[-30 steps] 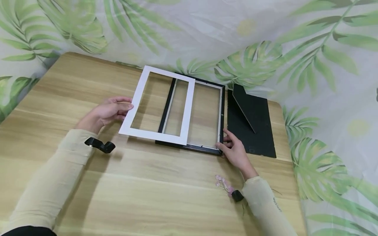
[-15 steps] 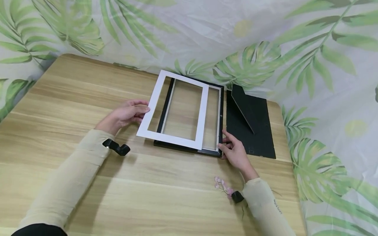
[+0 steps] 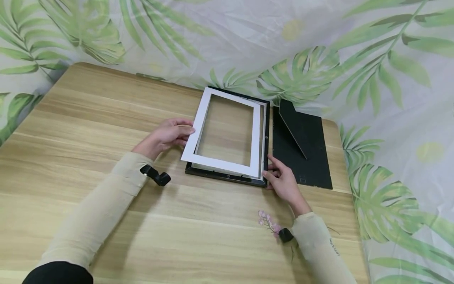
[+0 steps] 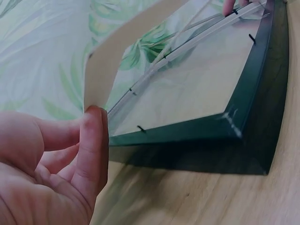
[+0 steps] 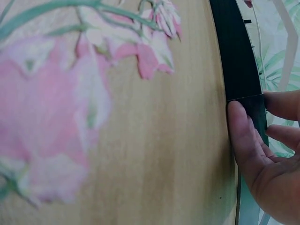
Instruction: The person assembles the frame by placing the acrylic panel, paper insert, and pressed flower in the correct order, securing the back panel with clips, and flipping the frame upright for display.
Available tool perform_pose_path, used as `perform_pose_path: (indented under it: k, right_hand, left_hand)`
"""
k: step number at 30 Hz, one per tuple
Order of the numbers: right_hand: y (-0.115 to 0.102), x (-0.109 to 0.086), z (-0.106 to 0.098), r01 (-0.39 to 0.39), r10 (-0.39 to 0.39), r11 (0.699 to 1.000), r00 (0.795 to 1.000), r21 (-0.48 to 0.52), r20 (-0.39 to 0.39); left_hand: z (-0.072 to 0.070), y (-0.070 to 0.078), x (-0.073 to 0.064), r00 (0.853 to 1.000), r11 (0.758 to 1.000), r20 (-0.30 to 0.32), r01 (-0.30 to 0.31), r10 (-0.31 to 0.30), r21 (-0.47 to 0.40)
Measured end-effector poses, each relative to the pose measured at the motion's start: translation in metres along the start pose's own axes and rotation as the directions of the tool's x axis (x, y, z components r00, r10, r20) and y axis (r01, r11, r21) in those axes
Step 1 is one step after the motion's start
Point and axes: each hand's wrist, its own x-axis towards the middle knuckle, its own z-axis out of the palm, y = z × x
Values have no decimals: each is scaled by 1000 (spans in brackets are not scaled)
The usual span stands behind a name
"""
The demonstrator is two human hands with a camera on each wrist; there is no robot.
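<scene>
A white picture mat [image 3: 255, 138] is pinched at its left edge between the thumb and fingers of my left hand [image 3: 164, 136]. It hovers slightly tilted over the black picture frame [image 3: 227, 177], covering most of its opening. In the left wrist view the mat [image 4: 105, 61] stands above the frame [image 4: 173, 133], whose glossy inside reflects the leaf pattern; small black tabs stick out along the rim. My right hand [image 3: 283, 181] grips the frame's near right corner, and the right wrist view shows thumb and fingers on either side of the rim [image 5: 236, 51].
Right of the frame lies a black backing board [image 3: 315, 138] with its easel leg [image 3: 292, 126] raised. A pink flower sprig [image 3: 268, 223] lies by the right wrist. Behind the wooden table [image 3: 198, 236] hangs a leaf-patterned cloth [image 3: 241, 39].
My left hand has carried the mat to the right, from half beside the frame to nearly over it. The right hand has stayed at the frame's corner.
</scene>
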Motion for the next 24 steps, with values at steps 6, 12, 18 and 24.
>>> perform_pose_path:
  k: [6,12,18,24]
  right_hand:
    - [0,1,-1,9,-9,1000,1000,2,2]
    - [1,0,-2,15,-15,1000,1000,0,7]
    - [4,0,-2,17,-17,1000,1000,0,19]
    - [5,1,-2,36,-37,999,999,31,18]
  left_hand:
    - [11,0,4,1000,1000,-19,-1,1,14]
    - [20,2,6,1000,999,-25,-3,4,40]
    - [26,2,11,999,997,-46,18,-14,81]
    - [31,6,12,997,995,-70,30,-24,98]
